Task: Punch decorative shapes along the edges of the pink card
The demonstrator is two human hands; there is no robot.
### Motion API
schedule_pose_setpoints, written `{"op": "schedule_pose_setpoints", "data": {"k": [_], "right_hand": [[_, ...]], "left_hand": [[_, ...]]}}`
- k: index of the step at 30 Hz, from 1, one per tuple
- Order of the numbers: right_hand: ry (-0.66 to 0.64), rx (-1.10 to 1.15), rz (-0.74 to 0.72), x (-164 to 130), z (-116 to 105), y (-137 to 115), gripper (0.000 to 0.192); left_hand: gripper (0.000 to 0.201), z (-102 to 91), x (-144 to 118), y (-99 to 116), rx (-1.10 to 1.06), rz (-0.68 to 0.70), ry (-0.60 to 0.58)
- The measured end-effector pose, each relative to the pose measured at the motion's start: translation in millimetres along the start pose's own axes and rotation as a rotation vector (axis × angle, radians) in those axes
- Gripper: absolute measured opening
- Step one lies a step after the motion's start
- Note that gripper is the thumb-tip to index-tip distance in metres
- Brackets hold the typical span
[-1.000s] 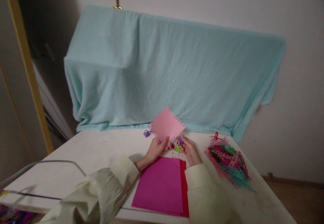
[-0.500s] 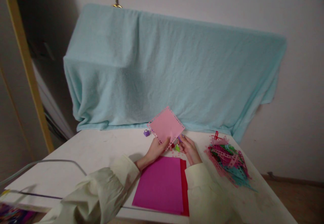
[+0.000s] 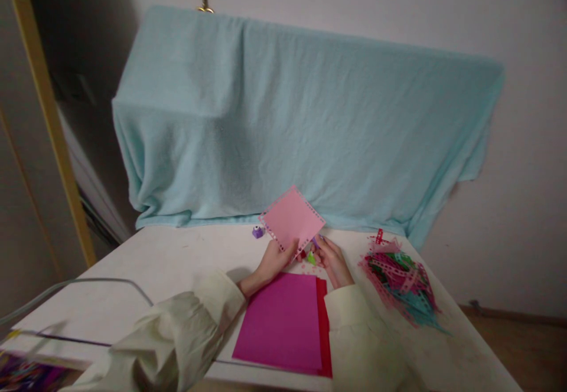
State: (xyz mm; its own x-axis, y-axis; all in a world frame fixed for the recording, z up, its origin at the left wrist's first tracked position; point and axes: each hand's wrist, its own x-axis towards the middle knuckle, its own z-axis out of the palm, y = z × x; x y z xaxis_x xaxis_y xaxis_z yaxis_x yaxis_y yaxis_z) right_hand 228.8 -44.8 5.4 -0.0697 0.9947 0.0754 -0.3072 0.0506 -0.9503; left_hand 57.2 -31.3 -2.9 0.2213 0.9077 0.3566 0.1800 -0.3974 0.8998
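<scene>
Pink sheet, held over table, far edge.
Left hand (image 3: 271, 260) pinches pink sheet (image 3: 292, 221) by its near corner, tilted up, punched edges; right hand (image 3: 333, 260) closed on a small purple punch (image 3: 315, 241), apparently at the sheet's edge. Magenta stack (image 3: 283, 321) near edge; scraps (image 3: 401, 280) right; second punch (image 3: 257, 232) behind.

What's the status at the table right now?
Left hand pinching pink paper square. Right hand on small punches. Magenta sheets below, paper scraps to the right. Nothing blocking.
</scene>
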Motion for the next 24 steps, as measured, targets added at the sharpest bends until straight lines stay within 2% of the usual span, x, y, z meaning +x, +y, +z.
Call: {"op": "schedule_pose_setpoints", "data": {"k": [8,16,24], "right_hand": [[0.0,-0.001,-0.003,-0.7,1.1,-1.1,0.036],[-0.02,0.002,0.049,-0.6,2.1,0.3,0.037],[-0.034,-0.014,0.049,-1.0,2.6,2.0,0.033]], "left_hand": [[0.053,1.5,-0.9,5.4,-0.056,0.064,-0.042],[0.048,5.2,-1.0,1.6,-0.145,0.005,-0.096],[0.052,5.3,-1.3,-2.1,-0.13,0.019,-0.141]]}}
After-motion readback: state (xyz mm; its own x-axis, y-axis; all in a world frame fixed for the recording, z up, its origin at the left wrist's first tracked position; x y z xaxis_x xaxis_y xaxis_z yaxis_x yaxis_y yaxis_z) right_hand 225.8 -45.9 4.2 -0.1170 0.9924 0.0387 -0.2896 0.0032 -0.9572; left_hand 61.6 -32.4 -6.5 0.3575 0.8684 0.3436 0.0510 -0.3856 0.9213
